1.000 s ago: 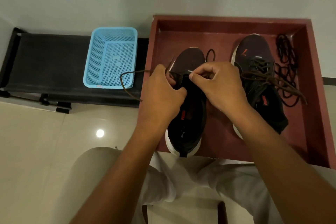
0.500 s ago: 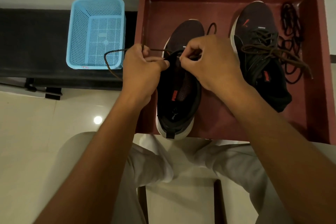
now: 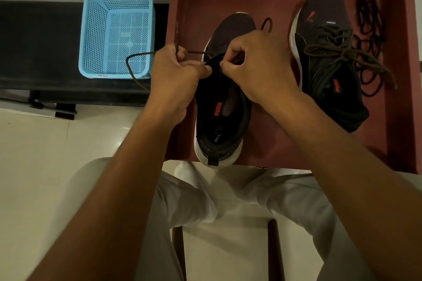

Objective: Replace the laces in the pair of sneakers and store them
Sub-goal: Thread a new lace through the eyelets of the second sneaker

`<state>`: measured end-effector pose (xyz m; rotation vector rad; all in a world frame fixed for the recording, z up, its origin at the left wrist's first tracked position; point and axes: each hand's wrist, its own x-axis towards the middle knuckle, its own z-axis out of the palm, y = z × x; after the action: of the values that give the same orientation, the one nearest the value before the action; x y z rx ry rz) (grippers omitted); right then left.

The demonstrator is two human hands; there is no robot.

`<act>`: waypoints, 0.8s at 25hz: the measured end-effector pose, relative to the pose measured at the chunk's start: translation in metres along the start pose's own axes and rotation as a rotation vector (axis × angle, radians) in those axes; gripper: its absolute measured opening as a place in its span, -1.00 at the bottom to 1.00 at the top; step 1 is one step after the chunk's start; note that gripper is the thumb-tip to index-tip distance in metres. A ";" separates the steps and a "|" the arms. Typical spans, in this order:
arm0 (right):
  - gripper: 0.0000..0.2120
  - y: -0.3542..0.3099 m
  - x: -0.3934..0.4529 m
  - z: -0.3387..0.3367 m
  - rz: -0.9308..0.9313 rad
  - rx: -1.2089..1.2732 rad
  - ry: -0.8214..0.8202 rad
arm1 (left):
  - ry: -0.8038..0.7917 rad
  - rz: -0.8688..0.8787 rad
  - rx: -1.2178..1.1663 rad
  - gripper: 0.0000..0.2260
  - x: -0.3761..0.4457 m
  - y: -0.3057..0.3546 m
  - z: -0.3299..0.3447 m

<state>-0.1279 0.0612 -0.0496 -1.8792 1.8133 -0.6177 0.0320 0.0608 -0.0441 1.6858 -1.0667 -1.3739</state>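
Right now I see both hands working over the near sneaker, which sits in the middle of the frame inside the dark red tray, its heel hanging just past the tray's lower edge. My left hand is curled around the brown lace; the lace runs through the fist, one end poking up above the knuckles and the rest looping out to the left in front of the blue basket. My right hand has its fingers curled in, pinching at the front rim of the shoe's opening where the lace meets it; I cannot tell exactly which eyelet, since the fingers cover it. A small dark loop of lace shows just above the right hand, beside the toe. The second sneaker lies in the right part of the tray, well apart from the hands, already threaded with a brown lace whose loose ends trail off to the right. A pile of black laces lies along the tray's right wall, touching that shoe's side. The blue basket stands at upper left on a black bench.
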 end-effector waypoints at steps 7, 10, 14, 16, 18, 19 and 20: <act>-0.89 -0.005 -0.002 0.005 0.021 -0.010 0.005 | -0.102 0.009 -0.072 -0.60 0.004 -0.001 -0.003; -0.88 -0.006 -0.003 0.005 0.028 -0.035 -0.018 | -0.095 0.011 -0.064 -0.60 0.004 0.000 -0.004; -0.88 -0.006 -0.007 0.007 0.051 0.006 0.000 | -0.081 0.029 -0.071 -0.60 0.000 0.002 -0.003; -0.91 -0.005 -0.010 0.009 0.092 0.069 0.061 | -0.093 0.026 -0.088 -0.59 0.000 0.002 -0.003; -0.93 -0.005 -0.011 0.011 0.124 0.114 0.099 | -0.101 0.019 -0.108 -0.59 0.001 0.002 -0.004; -0.93 -0.005 -0.011 0.013 0.134 0.131 0.113 | -0.103 0.015 -0.116 -0.60 0.001 0.002 -0.004; -0.94 -0.005 -0.012 0.014 0.140 0.144 0.125 | -0.104 0.008 -0.123 -0.60 0.001 0.002 -0.004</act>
<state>-0.1158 0.0732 -0.0577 -1.6367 1.9046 -0.8077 0.0359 0.0593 -0.0415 1.5346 -1.0232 -1.5051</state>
